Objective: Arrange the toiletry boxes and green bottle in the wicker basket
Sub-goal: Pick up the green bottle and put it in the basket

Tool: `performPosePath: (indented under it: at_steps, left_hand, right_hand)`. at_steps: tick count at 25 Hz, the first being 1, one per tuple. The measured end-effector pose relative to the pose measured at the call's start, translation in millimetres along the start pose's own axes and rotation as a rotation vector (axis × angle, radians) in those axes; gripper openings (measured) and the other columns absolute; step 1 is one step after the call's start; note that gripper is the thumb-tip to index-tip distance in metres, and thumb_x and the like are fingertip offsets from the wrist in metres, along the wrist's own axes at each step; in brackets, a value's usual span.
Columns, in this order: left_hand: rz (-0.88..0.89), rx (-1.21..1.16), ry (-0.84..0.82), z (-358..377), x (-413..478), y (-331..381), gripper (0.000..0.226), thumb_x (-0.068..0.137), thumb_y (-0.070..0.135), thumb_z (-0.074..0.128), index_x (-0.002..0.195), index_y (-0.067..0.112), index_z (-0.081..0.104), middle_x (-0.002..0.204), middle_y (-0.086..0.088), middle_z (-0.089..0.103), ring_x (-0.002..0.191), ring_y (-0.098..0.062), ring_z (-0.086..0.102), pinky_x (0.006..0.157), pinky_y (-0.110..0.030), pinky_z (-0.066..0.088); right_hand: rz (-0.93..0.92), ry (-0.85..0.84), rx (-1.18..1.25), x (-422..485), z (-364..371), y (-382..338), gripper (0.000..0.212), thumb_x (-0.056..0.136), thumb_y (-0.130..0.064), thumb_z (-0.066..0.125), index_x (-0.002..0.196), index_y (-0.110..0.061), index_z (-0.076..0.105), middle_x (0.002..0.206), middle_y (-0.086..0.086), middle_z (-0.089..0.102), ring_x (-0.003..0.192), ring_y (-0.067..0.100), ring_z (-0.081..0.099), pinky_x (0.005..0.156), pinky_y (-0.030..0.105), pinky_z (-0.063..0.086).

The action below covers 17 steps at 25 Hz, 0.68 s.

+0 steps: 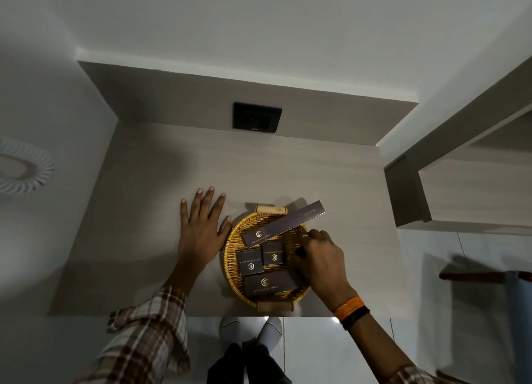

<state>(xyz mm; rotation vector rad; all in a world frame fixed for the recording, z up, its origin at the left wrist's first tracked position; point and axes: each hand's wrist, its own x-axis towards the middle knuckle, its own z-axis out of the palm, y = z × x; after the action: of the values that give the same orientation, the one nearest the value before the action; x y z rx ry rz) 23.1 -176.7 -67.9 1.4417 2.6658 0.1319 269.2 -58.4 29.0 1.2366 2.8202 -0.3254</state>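
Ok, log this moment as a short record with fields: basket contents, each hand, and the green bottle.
surface: beige counter
basket: round wicker basket, wooden handles front and back
contents: four dark boxes; long dental kit box lies across the far rim, sticking out to the right
left hand: flat on the counter, thumb at the basket rim
right hand: inside the basket's right side, around something small and dark
green bottle: cannot tell

A grey wood-grain desk (149,199) fills a wall alcove; a black socket plate (257,116) is set in the upstand along the desk's far edge. Right of the desk stands a shelf unit (466,188); left of it, a white coiled cord (26,165) hangs on the wall. Below the desk's near edge lie pale floor tiles (316,352).
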Motion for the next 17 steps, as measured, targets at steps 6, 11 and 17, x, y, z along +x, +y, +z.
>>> performPosePath:
  at_steps: [6, 11, 17]
  left_hand:
    - [0.002, -0.023, -0.005, -4, 1, 1, 0.066, 0.098, 0.059, 0.013, 0.155, 0.027, 0.012, 0.165, -0.005, 0.009, 0.152, -0.027, -0.001, 0.119, -0.061, 0.01]
    - [0.0, -0.029, 0.008, -3, 0, 0, 0.065, 0.098, 0.058, 0.014, 0.155, 0.027, 0.013, 0.165, -0.005, 0.01, 0.152, -0.026, 0.0, 0.119, -0.061, 0.01]
    - [0.0, -0.022, 0.003, -1, 0, -1, 0.064, 0.099, 0.057, 0.016, 0.155, 0.027, 0.01, 0.166, -0.005, 0.007, 0.152, -0.026, -0.002, 0.119, -0.061, 0.01]
  right_hand:
    - [-0.131, 0.166, -0.039, 29, -40, -2, 0.036, 0.076, -0.016, 0.077, 0.111, -0.02, 0.071, 0.119, 0.002, 0.067, 0.112, 0.027, 0.056, 0.074, 0.041, 0.051]
    - [-0.105, -0.027, -0.16, 56, -29, 7, 0.038, 0.08, -0.016, 0.071, 0.118, -0.019, 0.07, 0.116, 0.002, 0.072, 0.11, 0.029, 0.055, 0.084, 0.043, 0.042]
    - [-0.067, 0.003, -0.1, 45, -21, 10, 0.033, 0.079, -0.025, 0.073, 0.111, -0.021, 0.073, 0.104, 0.001, 0.073, 0.098, 0.026, 0.057, 0.073, 0.039, 0.048]
